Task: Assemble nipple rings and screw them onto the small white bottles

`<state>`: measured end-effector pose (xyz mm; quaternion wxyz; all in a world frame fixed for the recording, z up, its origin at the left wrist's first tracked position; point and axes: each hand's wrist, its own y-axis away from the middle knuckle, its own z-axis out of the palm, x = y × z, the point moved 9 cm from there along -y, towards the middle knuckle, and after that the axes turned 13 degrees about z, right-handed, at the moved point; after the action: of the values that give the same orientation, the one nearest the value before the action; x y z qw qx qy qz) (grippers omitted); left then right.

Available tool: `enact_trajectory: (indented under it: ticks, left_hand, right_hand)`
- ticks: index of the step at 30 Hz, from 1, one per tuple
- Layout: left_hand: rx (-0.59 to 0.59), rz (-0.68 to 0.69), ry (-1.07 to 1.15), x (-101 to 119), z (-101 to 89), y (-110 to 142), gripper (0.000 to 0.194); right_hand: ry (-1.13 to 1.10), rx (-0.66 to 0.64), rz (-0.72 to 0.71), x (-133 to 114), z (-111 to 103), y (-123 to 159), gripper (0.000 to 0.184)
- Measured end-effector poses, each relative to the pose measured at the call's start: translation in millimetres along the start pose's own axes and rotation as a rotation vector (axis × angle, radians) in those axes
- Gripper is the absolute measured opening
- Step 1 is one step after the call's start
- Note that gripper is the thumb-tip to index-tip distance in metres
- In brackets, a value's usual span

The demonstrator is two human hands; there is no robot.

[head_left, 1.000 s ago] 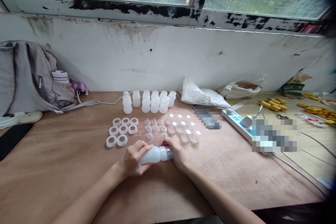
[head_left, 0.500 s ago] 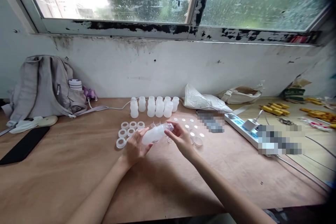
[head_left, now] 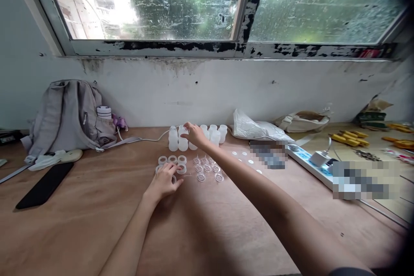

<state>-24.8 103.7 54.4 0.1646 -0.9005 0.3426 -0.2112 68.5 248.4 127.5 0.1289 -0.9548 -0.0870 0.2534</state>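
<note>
A row of frosted white plastic bottles (head_left: pixel 214 136) stands along the back of the table. My right hand (head_left: pixel 195 134) reaches over to this row, its thumb and fingers closed about the top of one bottle (head_left: pixel 183 143) near the left end. My left hand (head_left: pixel 165 180) rests low over a group of white plastic rings (head_left: pixel 172 159). Its fingers lie above the rings, thumb apart from them, and partly hide the nearer ones. To the right of that hand lie several clear round pieces (head_left: pixel 206 168) with thin pointed tips. Small white discs (head_left: pixel 250 161) lie beyond my right forearm.
At left are a grey backpack (head_left: pixel 69 112) and a black phone (head_left: pixel 45 185). On the right, a white plastic bag (head_left: pixel 255 128) and a power strip (head_left: pixel 308 166) with a plugged-in charger (head_left: pixel 320 158) lie on the table. Yellow tools (head_left: pixel 351 138) are farther right.
The bottle held in both hands has gone to the back row with my right hand. My left hand has let go of it and come down over the rings. The view has shifted slightly.
</note>
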Motion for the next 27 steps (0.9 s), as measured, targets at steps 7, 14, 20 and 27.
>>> enact_trajectory:
  ticks: [7, 14, 20, 27]
  left_hand:
    - [-0.101, -0.068, -0.038, -7.4, 2.9, 2.7, 0.036]
    - [-0.158, -0.114, -0.053, -12.5, 4.4, 5.1, 0.036]
    - [-0.226, -0.155, -0.074, -18.6, 9.6, 8.3, 0.034]
    - [-0.117, -0.053, -0.075, 1.8, 2.3, -1.0, 0.025]
  right_hand:
    - [0.125, -0.007, 0.023, 10.8, 11.1, -10.9, 0.032]
    - [0.162, 0.004, 0.011, 8.7, 11.4, -9.3, 0.032]
    - [0.104, 0.075, -0.039, 9.1, 4.2, 3.3, 0.035]
    - [-0.021, 0.126, -0.115, 34.8, -11.8, 77.3, 0.016]
